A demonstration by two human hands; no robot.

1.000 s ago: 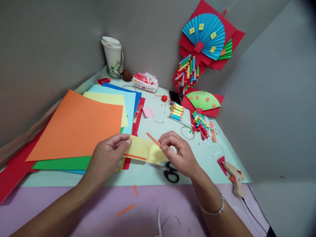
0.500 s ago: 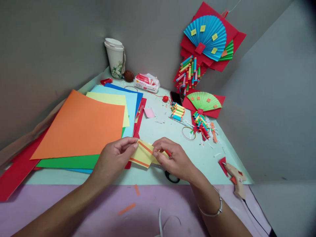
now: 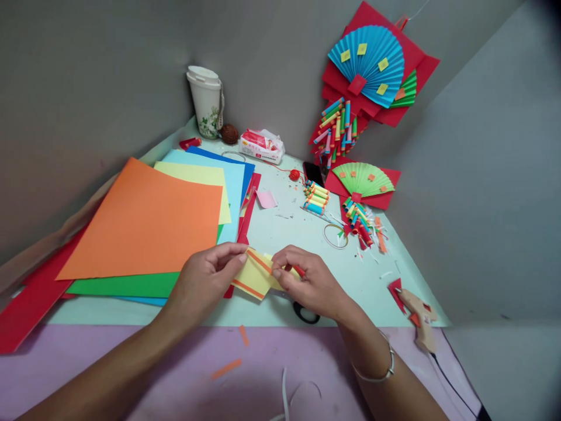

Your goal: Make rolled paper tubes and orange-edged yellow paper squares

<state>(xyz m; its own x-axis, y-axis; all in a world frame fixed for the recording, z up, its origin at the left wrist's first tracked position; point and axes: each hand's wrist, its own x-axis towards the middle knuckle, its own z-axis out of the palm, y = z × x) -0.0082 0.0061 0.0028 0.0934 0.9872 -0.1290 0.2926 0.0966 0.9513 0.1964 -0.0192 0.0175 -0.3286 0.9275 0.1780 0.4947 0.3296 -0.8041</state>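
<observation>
Between my hands is a small piece of yellow paper (image 3: 250, 279) with two orange strips along its edges. My left hand (image 3: 215, 270) pinches its upper left corner between thumb and fingers. On the other side my right hand (image 3: 302, 276) is closed, thumb and fingertips pinching at the paper's right edge. Something red shows between the right hand's fingers, mostly hidden. Another bit of yellow paper lies behind that hand. Just under the right hand, black scissor handles (image 3: 305, 313) poke out on the table.
Coloured paper sheets (image 3: 149, 228) are stacked at the left. A glue gun (image 3: 418, 318) lies at the right edge. Small paper rolls (image 3: 316, 197), a tape ring (image 3: 335, 236) and a green fan decoration (image 3: 363, 180) lie farther back. A white cup (image 3: 205, 105) stands by the wall.
Both hands keep their pinch on the yellow paper and have barely moved. The whole view has shifted very slightly.
</observation>
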